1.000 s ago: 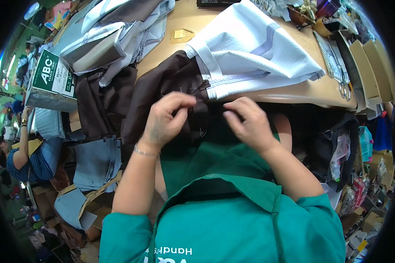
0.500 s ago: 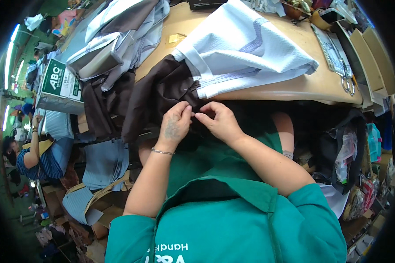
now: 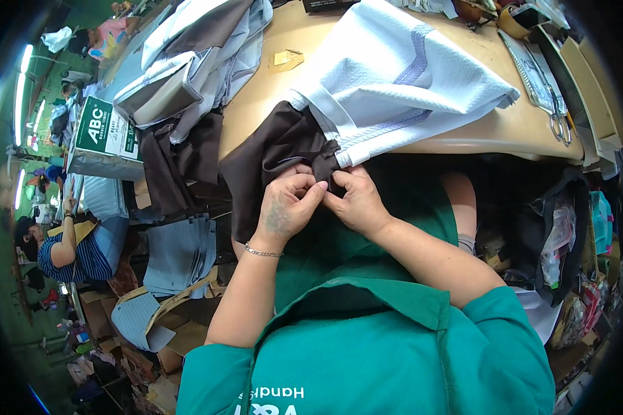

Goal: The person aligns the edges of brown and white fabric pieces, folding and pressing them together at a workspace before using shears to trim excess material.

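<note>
Dark brown cloth (image 3: 266, 155) hangs over the near edge of the tan table (image 3: 457, 138). It joins a white textured fabric piece (image 3: 374, 69) with a pale purple stitched band, spread across the tabletop. At the bunched lower right edge of the brown cloth, my left hand (image 3: 287, 207) has its thumb and fingers closed on the fabric. My right hand (image 3: 361, 204) pinches the same edge from the other side, thumbs nearly touching. Whether anything small is between the fingertips is hidden.
A heap of grey, white and brown cloth (image 3: 208, 69) lies at the table's far left, beside a green and white box (image 3: 104, 142). Scissors (image 3: 557, 114) rest on a spiral notebook (image 3: 529, 72) at the right. Another person (image 3: 69, 249) works at far left.
My fingers have moved up onto the brown cloth's edge and now grip it; before, they met just below it. The cloth there is bunched up and turned. The whole view has shifted slightly.
</note>
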The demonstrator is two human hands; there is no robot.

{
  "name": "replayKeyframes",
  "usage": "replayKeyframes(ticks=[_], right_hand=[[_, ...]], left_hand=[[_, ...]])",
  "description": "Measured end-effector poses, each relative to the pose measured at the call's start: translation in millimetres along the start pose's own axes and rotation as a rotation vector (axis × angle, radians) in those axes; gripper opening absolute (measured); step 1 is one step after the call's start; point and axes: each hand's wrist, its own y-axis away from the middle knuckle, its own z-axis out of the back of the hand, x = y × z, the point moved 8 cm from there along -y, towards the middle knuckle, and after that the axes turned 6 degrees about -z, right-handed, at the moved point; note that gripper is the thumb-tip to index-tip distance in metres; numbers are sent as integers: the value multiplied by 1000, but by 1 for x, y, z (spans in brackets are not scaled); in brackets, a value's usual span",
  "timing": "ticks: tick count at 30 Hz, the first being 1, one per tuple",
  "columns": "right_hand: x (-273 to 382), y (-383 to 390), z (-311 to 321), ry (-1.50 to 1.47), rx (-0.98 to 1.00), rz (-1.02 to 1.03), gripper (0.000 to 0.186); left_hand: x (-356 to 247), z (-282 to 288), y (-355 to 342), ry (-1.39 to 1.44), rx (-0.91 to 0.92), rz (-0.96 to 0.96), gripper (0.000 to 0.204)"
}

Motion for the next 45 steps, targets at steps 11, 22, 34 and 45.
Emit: replayKeyframes(ticks=[11,22,34,45], right_hand=[[27,29,15,522,526,67,29],[54,42,25,525,962,178,35],[-19,-128,334,473,-801,80,38],[-43,-141,320,720,-789,-177,40]], left_hand=[[12,-19,-12,631,-287,303,13],[-47,-101,-84,310,259,-8,54],[-50,-148,-90,552,333,29,50],[-53,-140,-63,546,415,21,47]])
